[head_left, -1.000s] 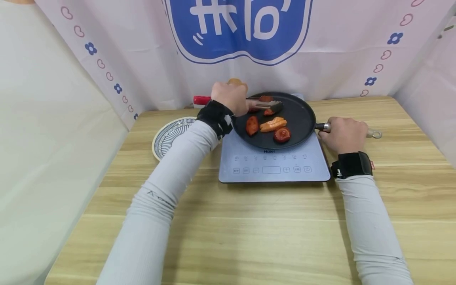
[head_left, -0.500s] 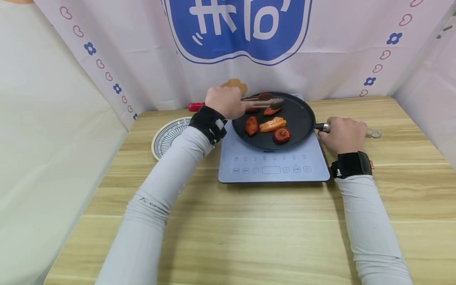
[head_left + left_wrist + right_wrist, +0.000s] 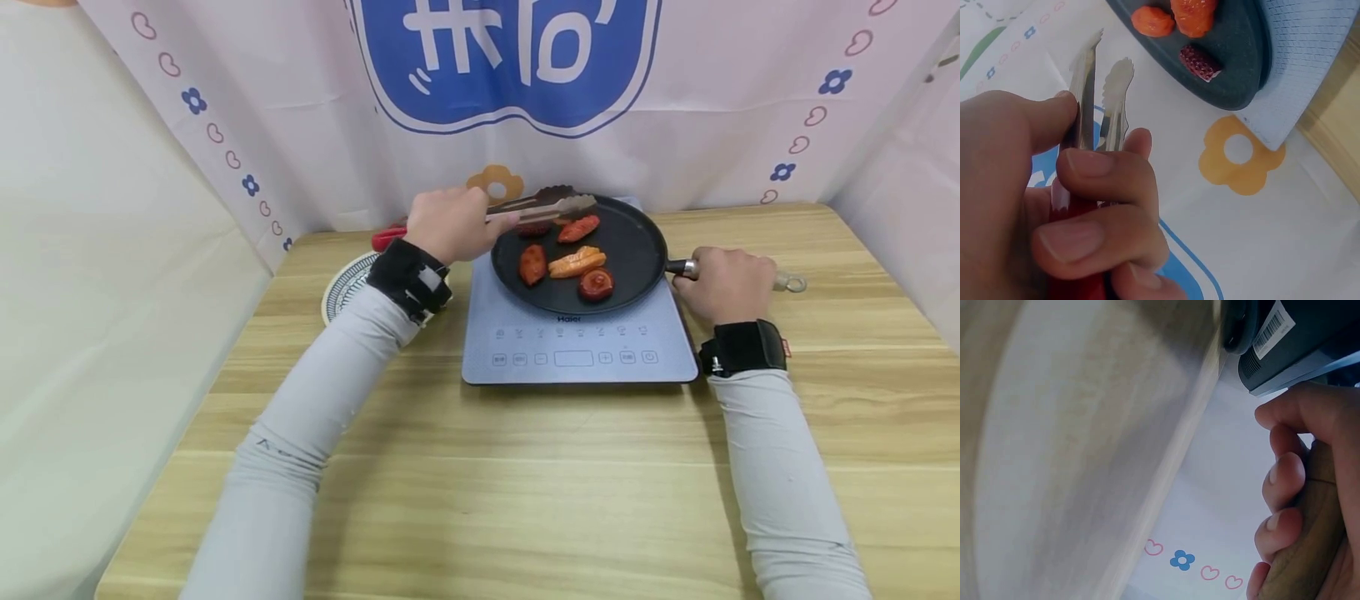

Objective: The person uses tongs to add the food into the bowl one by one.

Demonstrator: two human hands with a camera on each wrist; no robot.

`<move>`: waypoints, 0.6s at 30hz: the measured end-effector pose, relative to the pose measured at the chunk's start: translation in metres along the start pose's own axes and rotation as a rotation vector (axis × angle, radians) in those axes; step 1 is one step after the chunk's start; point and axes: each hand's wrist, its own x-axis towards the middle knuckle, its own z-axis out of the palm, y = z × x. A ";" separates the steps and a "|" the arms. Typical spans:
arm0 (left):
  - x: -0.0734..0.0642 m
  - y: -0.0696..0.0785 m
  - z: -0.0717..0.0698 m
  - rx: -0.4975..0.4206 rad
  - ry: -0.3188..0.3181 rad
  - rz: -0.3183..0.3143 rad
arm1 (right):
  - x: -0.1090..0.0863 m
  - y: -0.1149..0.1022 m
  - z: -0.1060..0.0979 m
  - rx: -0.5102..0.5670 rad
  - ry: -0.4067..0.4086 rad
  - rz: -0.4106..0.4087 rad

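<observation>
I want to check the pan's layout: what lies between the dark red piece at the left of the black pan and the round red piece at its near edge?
In the head view, only bare black pan surface separates the dark red piece from the round red piece; the orange strip sits just behind.

We see a light wooden table (image 3: 480, 500) with plank grain running left to right. At its far edge hangs a white cloth backdrop (image 3: 300, 125) printed with small hearts and blue flowers, bearing a large blue emblem (image 3: 506, 62). Plain cream fabric (image 3: 97, 292) closes the left side. Lighting is even.
</observation>
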 end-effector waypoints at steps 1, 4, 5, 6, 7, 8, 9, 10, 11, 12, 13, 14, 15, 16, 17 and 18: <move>-0.002 -0.001 0.000 -0.007 0.006 -0.002 | 0.000 0.000 0.000 -0.001 0.000 0.001; -0.007 -0.005 0.000 -0.015 0.011 -0.007 | 0.000 0.000 0.000 -0.001 -0.001 0.002; -0.009 -0.007 0.001 -0.012 0.010 -0.008 | -0.001 0.000 0.000 -0.001 -0.001 0.001; -0.010 -0.008 0.001 -0.011 0.010 -0.010 | -0.001 0.000 0.000 -0.001 -0.001 0.001; -0.012 -0.009 0.001 -0.011 0.010 -0.015 | -0.001 0.000 0.000 -0.001 -0.001 0.002; -0.013 -0.010 0.001 -0.011 0.012 -0.018 | -0.001 0.000 0.000 -0.002 0.000 0.002; -0.014 -0.011 0.002 -0.010 0.016 -0.021 | -0.001 0.000 0.000 -0.002 0.002 0.001; -0.016 -0.012 0.002 -0.010 0.023 -0.022 | -0.001 0.000 0.000 -0.002 0.004 0.001; -0.017 -0.013 0.003 -0.008 0.031 -0.023 | -0.001 0.001 0.000 -0.002 0.004 0.002; -0.018 -0.014 0.003 -0.007 0.041 -0.023 | -0.001 0.001 0.000 -0.002 0.003 0.003; -0.019 -0.015 0.004 -0.006 0.051 -0.022 | -0.001 0.001 0.000 -0.003 0.002 0.003; -0.021 -0.016 0.005 -0.004 0.062 -0.020 | 0.000 0.001 0.000 -0.002 0.001 0.003; -0.022 -0.017 0.005 -0.004 0.070 -0.018 | 0.000 0.001 0.000 -0.001 0.001 0.004; -0.023 -0.018 0.007 -0.007 0.079 -0.017 | 0.000 0.001 0.001 -0.001 -0.001 0.004; -0.025 -0.019 0.008 -0.005 0.089 -0.015 | 0.001 0.001 0.001 -0.001 -0.002 0.004; -0.026 -0.020 0.009 -0.006 0.095 -0.015 | 0.001 0.001 0.001 -0.001 -0.003 0.004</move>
